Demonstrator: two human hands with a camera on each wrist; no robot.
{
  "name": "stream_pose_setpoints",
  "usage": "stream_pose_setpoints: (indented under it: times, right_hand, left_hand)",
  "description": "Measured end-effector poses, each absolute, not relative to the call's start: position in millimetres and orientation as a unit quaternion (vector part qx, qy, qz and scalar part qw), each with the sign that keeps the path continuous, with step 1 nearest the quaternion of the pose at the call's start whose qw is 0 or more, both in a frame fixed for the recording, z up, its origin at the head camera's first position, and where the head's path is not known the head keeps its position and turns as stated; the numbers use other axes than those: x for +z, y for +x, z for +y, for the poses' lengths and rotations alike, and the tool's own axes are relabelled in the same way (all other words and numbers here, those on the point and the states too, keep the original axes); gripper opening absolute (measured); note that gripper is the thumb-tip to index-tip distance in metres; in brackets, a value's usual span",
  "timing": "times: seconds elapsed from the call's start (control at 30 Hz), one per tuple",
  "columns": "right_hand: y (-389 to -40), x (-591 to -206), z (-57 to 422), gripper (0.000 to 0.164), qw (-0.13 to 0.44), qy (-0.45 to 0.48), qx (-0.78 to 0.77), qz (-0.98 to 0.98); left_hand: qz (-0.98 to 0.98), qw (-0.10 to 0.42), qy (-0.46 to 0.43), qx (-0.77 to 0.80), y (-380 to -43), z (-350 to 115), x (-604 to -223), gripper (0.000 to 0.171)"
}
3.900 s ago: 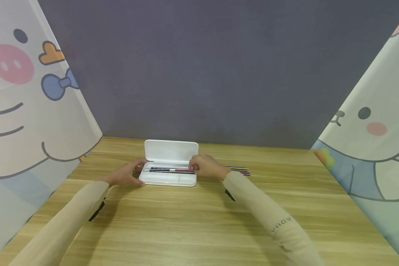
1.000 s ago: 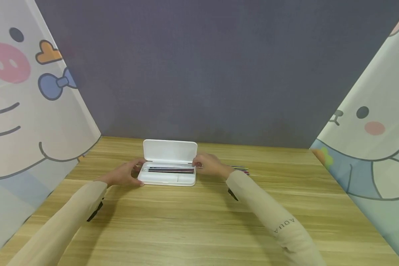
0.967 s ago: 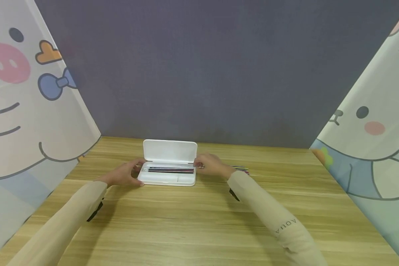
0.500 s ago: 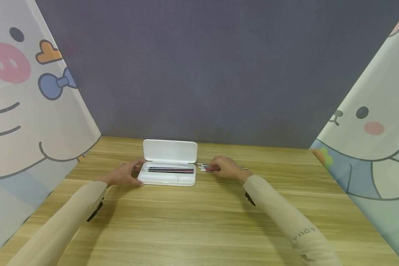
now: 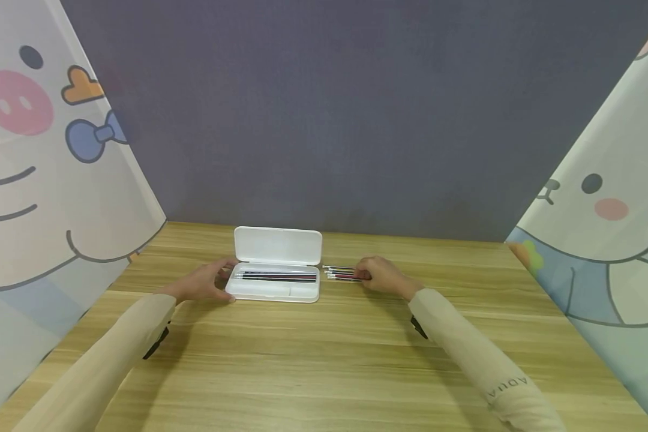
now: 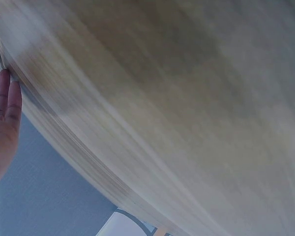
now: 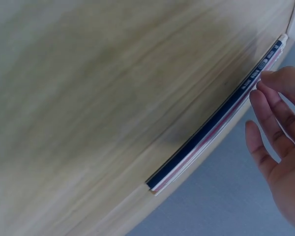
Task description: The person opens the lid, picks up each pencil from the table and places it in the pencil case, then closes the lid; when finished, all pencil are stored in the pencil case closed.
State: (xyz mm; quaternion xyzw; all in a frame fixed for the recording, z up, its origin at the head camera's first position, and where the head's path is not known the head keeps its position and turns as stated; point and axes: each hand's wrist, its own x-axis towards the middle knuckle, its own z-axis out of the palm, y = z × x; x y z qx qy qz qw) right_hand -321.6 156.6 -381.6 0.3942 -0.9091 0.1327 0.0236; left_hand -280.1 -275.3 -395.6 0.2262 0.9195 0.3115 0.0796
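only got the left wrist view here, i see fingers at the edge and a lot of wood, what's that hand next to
Observer: The left hand is at the left end of an open white case.
Operator: and the other one, what's it near
Observer: The right hand is at the loose pencils lying on the table to the right of the case; I can't tell whether it grips one.
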Motion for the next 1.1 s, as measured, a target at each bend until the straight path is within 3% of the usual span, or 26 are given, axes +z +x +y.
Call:
stream_pose_setpoints:
  times: [1.1]
  right_hand:
    - [-323.6, -383.2, 155.2, 0.02, 0.007, 0.384, 0.138, -0.913]
  left_hand:
    - [0.917, 0.076, 0.234, 0.314, -283.5, -278.4, -401.0, 0.081]
